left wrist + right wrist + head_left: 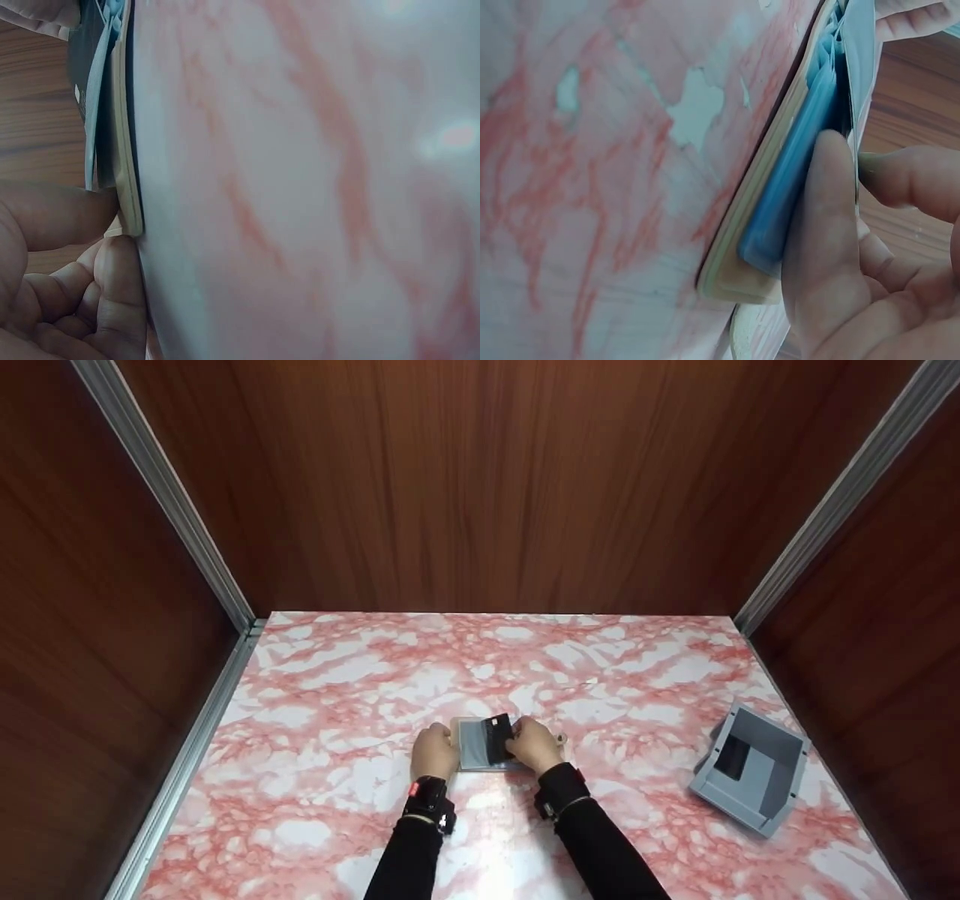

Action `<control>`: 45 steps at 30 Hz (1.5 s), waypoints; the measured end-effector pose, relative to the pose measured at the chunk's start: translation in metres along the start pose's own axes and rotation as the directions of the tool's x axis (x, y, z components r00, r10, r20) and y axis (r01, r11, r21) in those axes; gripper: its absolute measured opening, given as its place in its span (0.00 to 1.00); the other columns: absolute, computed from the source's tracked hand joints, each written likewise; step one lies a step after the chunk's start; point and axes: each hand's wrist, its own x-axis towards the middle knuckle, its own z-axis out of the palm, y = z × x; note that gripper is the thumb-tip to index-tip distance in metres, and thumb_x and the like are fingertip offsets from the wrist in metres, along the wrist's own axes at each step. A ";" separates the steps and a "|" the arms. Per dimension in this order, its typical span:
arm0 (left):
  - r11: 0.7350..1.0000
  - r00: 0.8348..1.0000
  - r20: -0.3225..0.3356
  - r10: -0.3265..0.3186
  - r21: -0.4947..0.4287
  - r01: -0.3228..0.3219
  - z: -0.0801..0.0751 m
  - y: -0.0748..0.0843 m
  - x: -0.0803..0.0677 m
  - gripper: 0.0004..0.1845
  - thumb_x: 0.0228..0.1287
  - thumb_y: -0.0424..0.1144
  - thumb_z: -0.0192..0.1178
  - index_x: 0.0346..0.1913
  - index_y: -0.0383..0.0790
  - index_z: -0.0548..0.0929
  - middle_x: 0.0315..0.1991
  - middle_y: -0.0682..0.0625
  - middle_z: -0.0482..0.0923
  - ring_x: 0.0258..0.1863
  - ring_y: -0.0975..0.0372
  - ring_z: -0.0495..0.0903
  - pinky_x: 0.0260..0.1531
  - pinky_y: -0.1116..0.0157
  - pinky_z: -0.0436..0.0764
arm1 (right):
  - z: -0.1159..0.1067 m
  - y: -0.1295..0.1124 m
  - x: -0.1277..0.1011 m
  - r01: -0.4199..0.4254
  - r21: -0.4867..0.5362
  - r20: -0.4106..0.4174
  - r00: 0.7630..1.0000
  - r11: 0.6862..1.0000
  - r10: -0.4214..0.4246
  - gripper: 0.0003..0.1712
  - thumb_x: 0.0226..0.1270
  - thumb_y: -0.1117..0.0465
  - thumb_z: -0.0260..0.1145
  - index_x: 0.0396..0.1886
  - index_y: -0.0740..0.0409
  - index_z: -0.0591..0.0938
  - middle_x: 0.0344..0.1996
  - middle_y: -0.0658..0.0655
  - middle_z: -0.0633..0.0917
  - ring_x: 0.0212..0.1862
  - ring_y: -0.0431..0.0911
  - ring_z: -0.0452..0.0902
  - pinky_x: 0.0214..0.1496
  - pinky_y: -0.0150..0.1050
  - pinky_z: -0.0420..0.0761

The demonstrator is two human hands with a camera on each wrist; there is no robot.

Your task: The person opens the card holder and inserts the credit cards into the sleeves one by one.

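Note:
A beige card holder (455, 727) lies spread on the tabletop, its clear plastic sleeves (473, 746) showing. Its left edge is held by my left hand (433, 753); in the left wrist view the thumb (67, 216) lies on the cover (126, 142) with curled fingers below. Between thumb and fingers, my right hand (535, 744) pinches a black card (498, 739) with a chip, tilted over the sleeves. The right wrist view shows the bluish stack of sleeves (791, 187) beside that hand (877, 255). Whether the card's lower end is inside a sleeve I cannot tell.
On the right of the table stands a grey open bin (765, 746), with a dark rectangular patch (733, 757) inside. Brown wood-grain panels (480, 487) with metal rails (172, 502) enclose the red-and-white marbled tabletop (337, 697) at the back and sides.

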 end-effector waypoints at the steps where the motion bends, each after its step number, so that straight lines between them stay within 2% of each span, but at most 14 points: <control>1: 1.000 1.000 0.002 -0.002 0.000 0.002 0.000 0.000 0.000 0.10 0.48 0.26 0.65 0.37 0.31 0.82 0.28 0.43 0.79 0.33 0.47 0.80 0.39 0.51 0.78 | 0.000 0.000 0.000 -0.007 -0.001 -0.002 1.000 1.000 0.007 0.08 0.51 0.67 0.68 0.29 0.60 0.76 0.22 0.52 0.77 0.27 0.50 0.77 0.38 0.45 0.77; 8: 1.000 1.000 0.012 -0.009 0.012 0.009 0.002 -0.001 -0.001 0.10 0.49 0.28 0.65 0.37 0.32 0.81 0.30 0.43 0.79 0.34 0.47 0.80 0.39 0.51 0.78 | 0.001 0.000 0.001 -0.030 -0.020 -0.019 0.999 0.999 0.030 0.10 0.52 0.66 0.70 0.26 0.57 0.75 0.24 0.52 0.78 0.31 0.50 0.75 0.40 0.48 0.71; 19: 1.000 1.000 -0.001 0.003 -0.001 -0.003 0.002 -0.002 0.000 0.09 0.49 0.27 0.64 0.36 0.31 0.82 0.27 0.44 0.79 0.32 0.47 0.80 0.39 0.51 0.78 | 0.007 -0.005 0.002 0.010 -0.008 0.023 1.000 1.000 -0.010 0.10 0.54 0.66 0.72 0.27 0.60 0.76 0.23 0.54 0.79 0.31 0.52 0.78 0.42 0.47 0.78; 28: 1.000 1.000 -0.007 0.001 -0.004 -0.001 0.000 -0.002 -0.001 0.10 0.47 0.27 0.64 0.36 0.33 0.82 0.27 0.45 0.78 0.32 0.48 0.80 0.37 0.52 0.78 | 0.008 -0.009 0.001 0.072 -0.086 0.020 0.997 0.994 -0.071 0.08 0.53 0.68 0.70 0.30 0.64 0.78 0.28 0.60 0.83 0.34 0.56 0.79 0.42 0.49 0.79; 35: 1.000 1.000 0.003 -0.020 -0.001 0.020 0.000 -0.001 0.000 0.09 0.49 0.27 0.64 0.36 0.33 0.82 0.27 0.45 0.78 0.32 0.48 0.80 0.38 0.52 0.78 | 0.010 -0.010 0.000 0.086 -0.096 0.024 0.996 0.992 -0.084 0.08 0.56 0.69 0.70 0.34 0.64 0.79 0.28 0.59 0.83 0.35 0.56 0.80 0.44 0.49 0.79; 38: 1.000 1.000 0.005 -0.018 0.005 0.018 -0.001 0.000 0.000 0.10 0.48 0.27 0.65 0.37 0.33 0.82 0.27 0.45 0.78 0.33 0.48 0.80 0.39 0.52 0.78 | 0.012 -0.012 -0.001 0.103 -0.077 0.026 0.994 0.992 -0.102 0.10 0.57 0.69 0.70 0.38 0.65 0.80 0.29 0.59 0.84 0.36 0.56 0.82 0.46 0.50 0.79; 40: 1.000 1.000 0.009 -0.018 0.009 0.018 -0.001 0.000 0.000 0.10 0.48 0.27 0.65 0.37 0.33 0.83 0.27 0.46 0.78 0.33 0.48 0.80 0.39 0.52 0.78 | 0.014 -0.014 -0.001 0.122 -0.067 0.023 0.992 0.990 -0.121 0.11 0.57 0.69 0.69 0.40 0.66 0.80 0.29 0.59 0.85 0.37 0.57 0.83 0.54 0.52 0.77; 45: 1.000 1.000 0.017 -0.023 0.013 0.023 0.000 -0.001 0.001 0.11 0.47 0.26 0.64 0.37 0.33 0.82 0.28 0.45 0.78 0.33 0.49 0.80 0.39 0.53 0.78 | 0.017 -0.019 -0.002 0.152 -0.088 0.019 0.988 0.984 -0.151 0.12 0.55 0.70 0.67 0.40 0.66 0.80 0.29 0.60 0.85 0.38 0.57 0.82 0.54 0.52 0.76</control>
